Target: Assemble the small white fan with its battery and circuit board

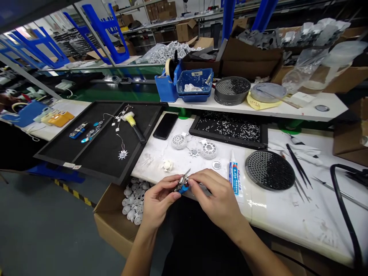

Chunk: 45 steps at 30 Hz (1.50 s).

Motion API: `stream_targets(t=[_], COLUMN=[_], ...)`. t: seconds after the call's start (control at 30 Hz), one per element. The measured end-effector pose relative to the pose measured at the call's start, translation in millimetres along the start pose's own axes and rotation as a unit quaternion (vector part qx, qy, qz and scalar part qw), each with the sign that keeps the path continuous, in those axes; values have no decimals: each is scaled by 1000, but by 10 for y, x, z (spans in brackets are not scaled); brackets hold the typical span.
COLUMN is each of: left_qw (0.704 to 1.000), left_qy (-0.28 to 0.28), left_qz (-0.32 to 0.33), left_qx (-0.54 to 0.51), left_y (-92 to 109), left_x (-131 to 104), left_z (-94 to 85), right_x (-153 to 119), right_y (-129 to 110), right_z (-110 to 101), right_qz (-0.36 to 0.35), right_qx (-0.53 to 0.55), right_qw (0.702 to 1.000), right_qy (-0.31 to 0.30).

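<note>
Between both hands, just off the table's front edge, is a small blue and metallic assembly (pixel 183 186). My left hand (pixel 160 198) grips its left side with thumb and fingers. The fingertips of my right hand (pixel 216 197) pinch its right side. Beyond them on the white table lie a white finned part (pixel 167 165), a small round disc (pixel 216 165), two white patterned domes (pixel 179 141) (pixel 208 150) and a star-shaped piece (pixel 194 153). A blue and white glue tube (pixel 235 177) lies right of my right hand.
A round tray of black bits (pixel 270 170), tweezers (pixel 299 165) and a black cable (pixel 343 203) are at the right. A phone (pixel 166 126) lies back left, beside a black tray (pixel 115 168). An open carton of white parts (pixel 113 222) stands below left. A raised shelf (pixel 316 111) spans the back.
</note>
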<state>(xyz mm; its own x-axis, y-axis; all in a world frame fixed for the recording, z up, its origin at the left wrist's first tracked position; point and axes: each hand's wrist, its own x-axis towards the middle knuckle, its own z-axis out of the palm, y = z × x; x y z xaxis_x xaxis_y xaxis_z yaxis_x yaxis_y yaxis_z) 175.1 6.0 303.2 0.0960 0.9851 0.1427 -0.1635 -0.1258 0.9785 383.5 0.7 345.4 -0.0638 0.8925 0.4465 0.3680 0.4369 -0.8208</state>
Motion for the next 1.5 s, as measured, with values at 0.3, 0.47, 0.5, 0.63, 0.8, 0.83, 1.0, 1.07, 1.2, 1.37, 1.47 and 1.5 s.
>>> stream_targets(t=[0.3, 0.47, 0.5, 0.63, 0.8, 0.83, 1.0, 1.07, 1.2, 1.37, 1.47, 1.5], left_qw=[998, 995, 995, 989, 979, 978, 974, 974, 970, 967, 971, 974], left_qy=[-13, -16, -16, -70, -121, -122, -134, -144, -166, -173, -152, -135], left_qz=[54, 80, 78, 60, 75, 81, 86, 83, 92, 101, 98, 95], left_qx=[36, 55, 58, 113, 144, 149, 159, 157, 149, 160, 157, 157], left_y=[41, 37, 24, -11, 17, 24, 51, 62, 91, 88, 56, 48], left_x=[22, 18, 13, 14, 73, 86, 132, 150, 187, 210, 195, 184], left_z=[90, 114, 106, 42, 29, 40, 86, 88, 74, 63, 67, 66], right_x=[23, 22, 21, 25, 34, 32, 5, -7, -25, -15, -21, -36], right_y=[-6, 15, 18, 0, -32, -28, 15, 24, 31, 21, 5, 7], right_z=[-14, 10, 13, 7, -28, -32, -20, -4, 33, 21, -93, -146], right_qz=[9, -8, -10, -4, 30, 33, 29, 31, 30, 18, 8, 7], right_qx=[13, 13, 9, 9, 37, 38, 44, 45, 47, 40, 10, -18], right_qw=[1000, 1000, 1000, 1000, 998, 998, 998, 998, 996, 997, 999, 1000], right_qy=[5, 21, 21, 20, 32, 30, 28, 41, 63, 59, 32, 24])
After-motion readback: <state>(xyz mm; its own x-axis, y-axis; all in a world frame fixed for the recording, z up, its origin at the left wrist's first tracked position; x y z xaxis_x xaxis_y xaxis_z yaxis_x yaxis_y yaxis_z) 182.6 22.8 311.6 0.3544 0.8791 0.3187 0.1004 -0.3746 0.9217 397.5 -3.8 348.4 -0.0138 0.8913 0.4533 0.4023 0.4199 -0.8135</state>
